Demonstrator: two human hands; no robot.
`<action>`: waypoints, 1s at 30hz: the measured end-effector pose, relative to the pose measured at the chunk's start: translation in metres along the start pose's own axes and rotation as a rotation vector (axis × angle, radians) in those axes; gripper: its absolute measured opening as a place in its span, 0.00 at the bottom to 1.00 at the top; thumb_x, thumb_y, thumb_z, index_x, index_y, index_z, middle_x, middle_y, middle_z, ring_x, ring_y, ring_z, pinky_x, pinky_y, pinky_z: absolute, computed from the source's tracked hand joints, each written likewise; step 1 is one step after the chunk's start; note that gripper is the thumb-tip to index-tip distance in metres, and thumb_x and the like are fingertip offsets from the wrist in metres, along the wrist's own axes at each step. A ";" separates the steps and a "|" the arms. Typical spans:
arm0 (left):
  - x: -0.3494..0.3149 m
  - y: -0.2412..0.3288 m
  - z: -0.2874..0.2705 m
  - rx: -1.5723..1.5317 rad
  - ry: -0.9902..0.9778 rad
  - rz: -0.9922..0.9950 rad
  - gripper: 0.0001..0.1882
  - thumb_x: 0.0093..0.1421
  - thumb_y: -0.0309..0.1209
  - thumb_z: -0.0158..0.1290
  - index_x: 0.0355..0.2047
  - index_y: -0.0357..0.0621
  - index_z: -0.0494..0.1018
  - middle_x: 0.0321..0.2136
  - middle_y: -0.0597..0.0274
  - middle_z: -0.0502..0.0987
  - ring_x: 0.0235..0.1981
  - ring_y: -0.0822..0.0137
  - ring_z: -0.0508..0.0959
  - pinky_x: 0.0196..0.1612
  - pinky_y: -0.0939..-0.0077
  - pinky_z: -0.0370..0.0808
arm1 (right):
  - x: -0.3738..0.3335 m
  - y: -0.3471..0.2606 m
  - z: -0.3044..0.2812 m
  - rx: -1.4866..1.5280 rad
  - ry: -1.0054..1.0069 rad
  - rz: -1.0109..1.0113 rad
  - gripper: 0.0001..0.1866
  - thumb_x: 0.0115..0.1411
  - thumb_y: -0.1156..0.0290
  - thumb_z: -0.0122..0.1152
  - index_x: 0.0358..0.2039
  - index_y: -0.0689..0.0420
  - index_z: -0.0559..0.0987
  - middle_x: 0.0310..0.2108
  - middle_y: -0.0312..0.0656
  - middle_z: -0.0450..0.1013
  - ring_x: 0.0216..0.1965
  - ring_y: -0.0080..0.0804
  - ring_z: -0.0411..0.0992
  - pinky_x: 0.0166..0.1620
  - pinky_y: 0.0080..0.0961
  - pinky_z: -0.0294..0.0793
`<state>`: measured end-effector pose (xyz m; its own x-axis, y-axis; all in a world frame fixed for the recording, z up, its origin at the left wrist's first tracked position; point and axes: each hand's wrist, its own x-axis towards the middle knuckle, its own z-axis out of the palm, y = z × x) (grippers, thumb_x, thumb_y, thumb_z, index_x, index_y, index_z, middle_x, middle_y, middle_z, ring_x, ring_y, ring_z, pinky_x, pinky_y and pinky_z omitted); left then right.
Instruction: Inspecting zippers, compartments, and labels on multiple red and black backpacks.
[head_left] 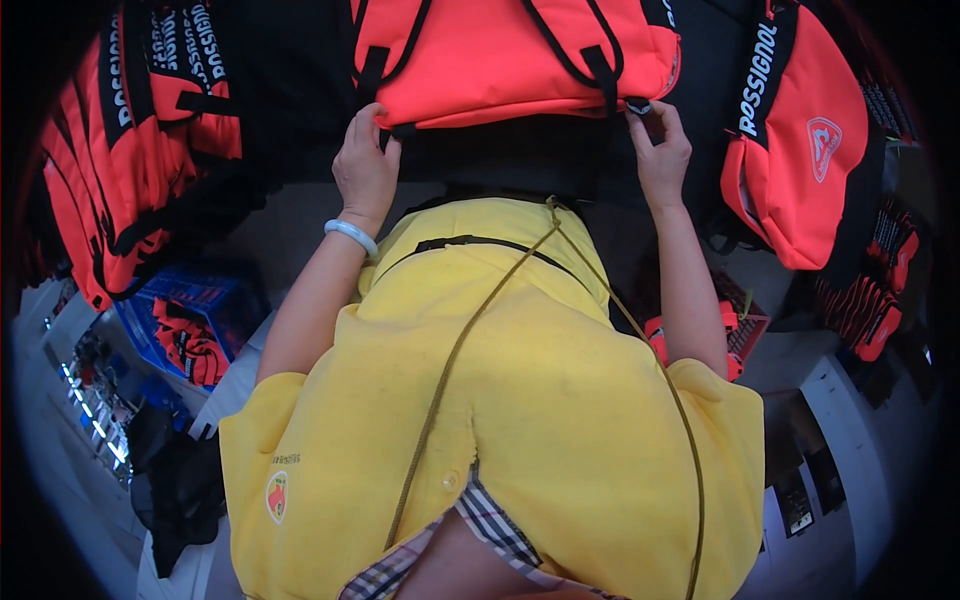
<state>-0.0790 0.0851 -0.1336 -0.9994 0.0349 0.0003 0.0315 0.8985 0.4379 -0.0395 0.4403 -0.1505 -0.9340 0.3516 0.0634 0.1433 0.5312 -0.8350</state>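
A bright red-orange backpack (pixel 470 70) with black-edged shoulder straps lies in front of me, its lower edge toward my body. At its left bottom corner my left hand (pixel 366 165) pinches the fabric between thumb and fingers. My right hand (pixel 660 150) grips the opposite bottom corner, next to a small black tab. Both hands are closed, and the edge between them is drawn fairly straight. The far end of the backpack runs out of view at the top.
A pile of similar red and black bags (pixel 110 150) rises at the left, above a blue crate (pixel 195 310) with red pieces. Another red bag (pixel 800 150) stands on the right. A reddish crate (pixel 745 320) sits by my right arm. Black surface (pixel 290 110) lies beneath the backpack.
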 end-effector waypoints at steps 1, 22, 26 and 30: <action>0.001 0.001 -0.004 0.004 -0.027 0.048 0.22 0.51 0.22 0.60 0.46 0.48 0.68 0.31 0.63 0.73 0.27 0.64 0.77 0.32 0.71 0.75 | 0.002 0.008 0.000 -0.001 0.019 -0.019 0.10 0.55 0.75 0.66 0.36 0.60 0.76 0.25 0.37 0.75 0.27 0.22 0.74 0.35 0.21 0.73; 0.034 0.008 -0.039 -0.283 0.043 0.435 0.05 0.51 0.26 0.62 0.29 0.41 0.79 0.25 0.61 0.78 0.29 0.61 0.78 0.34 0.73 0.75 | 0.050 -0.008 -0.026 -0.009 -0.125 -0.206 0.07 0.62 0.75 0.60 0.39 0.63 0.78 0.34 0.36 0.75 0.38 0.19 0.71 0.42 0.15 0.70; 0.043 0.011 -0.061 -0.459 -0.092 0.217 0.05 0.56 0.26 0.60 0.32 0.37 0.79 0.26 0.60 0.80 0.29 0.70 0.79 0.36 0.81 0.74 | 0.050 -0.016 -0.039 0.024 -0.182 -0.114 0.08 0.63 0.75 0.56 0.42 0.60 0.78 0.38 0.37 0.76 0.39 0.21 0.72 0.43 0.16 0.69; 0.060 0.017 -0.096 -0.824 -0.215 0.017 0.08 0.61 0.28 0.56 0.36 0.34 0.79 0.29 0.67 0.79 0.34 0.78 0.76 0.41 0.85 0.72 | 0.042 -0.044 -0.049 -0.069 -0.144 -0.249 0.09 0.61 0.78 0.54 0.40 0.58 0.80 0.41 0.40 0.76 0.42 0.28 0.72 0.44 0.22 0.68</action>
<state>-0.1397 0.0603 -0.0404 -0.9717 0.2025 -0.1212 -0.0575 0.2948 0.9538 -0.0694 0.4694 -0.0844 -0.9794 0.0933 0.1789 -0.0786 0.6402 -0.7641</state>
